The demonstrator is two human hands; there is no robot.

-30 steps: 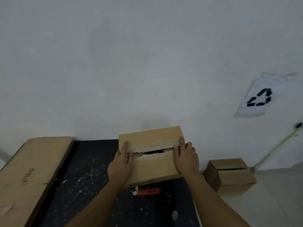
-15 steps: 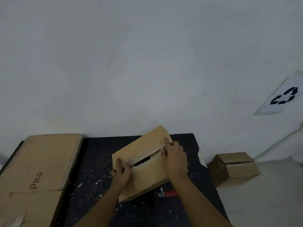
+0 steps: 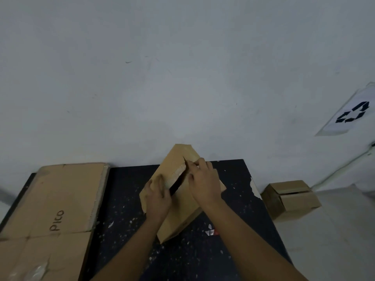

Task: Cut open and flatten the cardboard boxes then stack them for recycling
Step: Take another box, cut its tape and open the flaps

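Note:
A brown cardboard box (image 3: 176, 161) lies turned at an angle on the dark speckled table (image 3: 125, 195), its top seam split into a dark gap. My left hand (image 3: 157, 196) holds the near-left end of the gap, fingers hooked on the edge of the left flap. At the far end, my right hand (image 3: 205, 182) has its fingers curled over the edge of the right flap. A red cutter (image 3: 211, 232) lies on the table just right of the box, partly hidden by my right forearm.
A large flattened cardboard sheet (image 3: 60, 199) marked "PICO" covers the table's left side. A second closed box (image 3: 292, 199) sits on the floor to the right. A recycling sign (image 3: 351, 116) hangs on the wall at the right.
The box has been rotated counter-clockwise and now lies diagonally. Both hands went from lying flat along the seam to digging into it, and the gap has widened.

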